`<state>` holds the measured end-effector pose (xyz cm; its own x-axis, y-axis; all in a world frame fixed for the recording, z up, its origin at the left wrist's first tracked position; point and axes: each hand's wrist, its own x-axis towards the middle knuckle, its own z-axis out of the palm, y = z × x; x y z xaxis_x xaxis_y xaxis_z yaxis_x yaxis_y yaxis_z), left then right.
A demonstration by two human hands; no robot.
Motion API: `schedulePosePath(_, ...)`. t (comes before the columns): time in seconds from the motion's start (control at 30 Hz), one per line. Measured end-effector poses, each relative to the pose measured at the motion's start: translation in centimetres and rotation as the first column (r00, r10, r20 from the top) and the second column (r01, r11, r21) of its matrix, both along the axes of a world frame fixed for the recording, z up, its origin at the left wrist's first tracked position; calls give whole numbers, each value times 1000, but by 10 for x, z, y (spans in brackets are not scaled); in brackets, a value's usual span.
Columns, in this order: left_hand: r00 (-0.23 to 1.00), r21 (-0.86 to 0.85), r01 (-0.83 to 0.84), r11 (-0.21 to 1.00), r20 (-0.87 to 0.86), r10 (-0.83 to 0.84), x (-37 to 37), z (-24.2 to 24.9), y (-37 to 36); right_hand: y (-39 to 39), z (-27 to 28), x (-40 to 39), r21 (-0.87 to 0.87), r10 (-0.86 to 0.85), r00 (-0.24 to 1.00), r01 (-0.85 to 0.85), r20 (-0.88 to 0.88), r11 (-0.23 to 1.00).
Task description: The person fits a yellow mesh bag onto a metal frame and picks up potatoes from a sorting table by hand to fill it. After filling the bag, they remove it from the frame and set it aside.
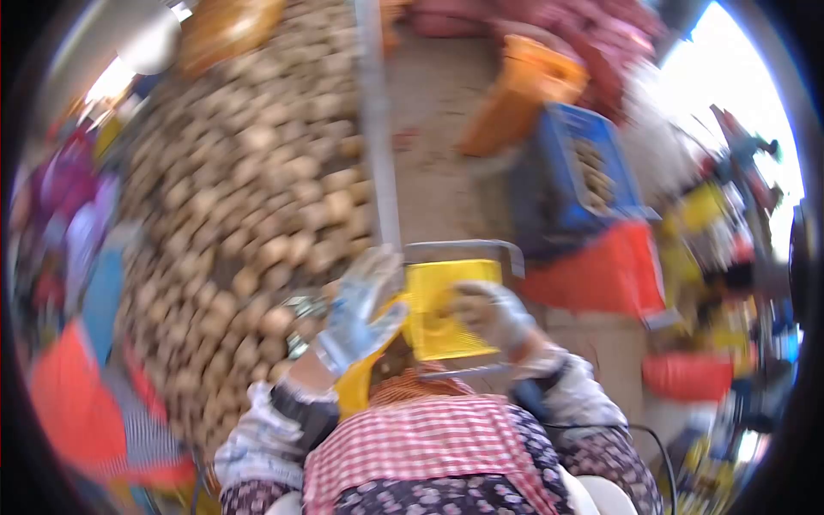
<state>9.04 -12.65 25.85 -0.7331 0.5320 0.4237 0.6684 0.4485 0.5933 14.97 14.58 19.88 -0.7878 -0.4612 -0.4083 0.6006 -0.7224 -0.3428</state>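
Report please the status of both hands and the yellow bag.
Left hand: open, fingers spread, beside brown pile. Right hand: over yellow bag, grip too blurred to tell. Bag: inside metal frame. Between hands: no obstacle seen.

The brown floor (429,189) runs down the middle. An orange crate (515,99) and a blue crate (560,159) stand right of the middle; red sacks (605,51) lie at the far end. Left, a metal bar (374,129) edges heaped potatoes (257,180), their base hidden.
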Motion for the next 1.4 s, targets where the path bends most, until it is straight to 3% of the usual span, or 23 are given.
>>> schedulePosePath(0.03, 995, -44, -99, 994, -20, 98, 7, -5, -21, 33, -4, -21, 18, 113, 987, -116, 112, 993)
schedulePosePath(0.13, 901, -135, -433, 891, -92, 423, 54, -15, -84, 163, -16, -79, -385, -334, 922, 386, 197, 838)
schedulePosePath(0.23, 642, -262, -763, 591, -206, 738, 108, -36, -150, 226, 22, -147, 1, -773, 603, 788, 196, 615)
schedulePosePath(0.3, 352, -392, -891, 228, -281, 893, 159, -60, -200, 187, 48, -148, 281, -872, 489, 838, -3, 469)
schedulePosePath(0.37, 166, -510, -860, -35, -343, 925, 197, -81, -241, 119, 33, -140, 584, -558, 711, 689, -429, 429)
schedulePosePath(0.43, 123, -589, -803, -89, -310, 943, 214, -105, -277, 41, 16, -120, 784, -15, 798, 595, -602, 176)
schedulePosePath(0.53, 94, -569, -822, 1, -134, 987, 207, -107, -320, -103, 11, -98, 639, 659, 422, 760, -623, 118)
schedulePosePath(0.63, 120, -605, -796, -23, -195, 973, 206, -93, -339, -224, 29, -60, 546, 937, 52, 823, -346, 157)
schedulePosePath(0.7, 123, -576, -817, -19, -206, 971, 226, -101, -346, -287, 42, -37, 592, 932, -185, 729, -313, 344)
schedulePosePath(0.73, 183, -595, -803, 31, -197, 963, 242, -102, -347, -307, 41, -29, 593, 935, -185, 731, -304, 338)
schedulePosePath(0.8, 295, -637, -757, 145, -135, 946, 269, -86, -346, -335, 28, -16, 647, 880, -464, 641, -103, 414)
schedulePosePath(0.83, 295, -632, -760, 153, -126, 947, 271, -67, -350, -343, 22, -12, 648, 881, -463, 645, -91, 406)
schedulePosePath(0.9, 168, -810, -481, 335, 290, 942, 267, -43, -361, -357, 11, -4, 692, 872, -490, 628, -2, 355)
schedulePosePath(0.93, 86, -503, -816, 286, 383, 920, 264, -44, -366, -367, 10, -2, 719, 869, -494, 618, 39, 319)
schedulePosePath(0.97, 89, -498, -816, 293, 393, 915, 250, -45, -369, -380, 10, 1, 720, 869, -492, 621, 50, 310)
schedulePosePath(1.03, 368, -235, -916, 324, -172, 914, 207, -41, -370, -413, 9, 12, 735, 826, -561, 538, -53, 413)
schedulePosePath(1.13, 455, -348, -879, 327, -402, 795, 168, -75, -378, -451, 5, 14, 700, 848, -528, 588, -48, 406)
schedulePosePath(1.23, 534, -409, -814, 411, -251, 807, 167, -79, -383, -453, 16, 3, 757, 871, -470, 514, -145, 404)
schedulePosePath(1.27, 554, -349, -797, 492, -99, 827, 168, -79, -386, -445, 19, 3, 926, 942, -111, 176, -318, 333)
schedulePosePath(1.3, 572, -345, -787, 511, -99, 814, 166, -74, -379, -439, 23, 4, 906, 907, 294, -205, -303, 369)
schedulePosePath(1.33, 607, -85, -792, 605, 8, 795, 166, -64, -370, -439, 36, 6, 821, 824, 404, -245, -397, 516)
schedulePosePath(1.37, 655, 180, -753, 633, 107, 748, 164, -54, -363, -441, 39, 7, 821, 816, 421, -235, -396, 520)
schedulePosePath(1.4, 703, 240, -667, 705, -110, 703, 151, -43, -348, -445, 40, 7, 565, 748, 575, -513, -333, 646)
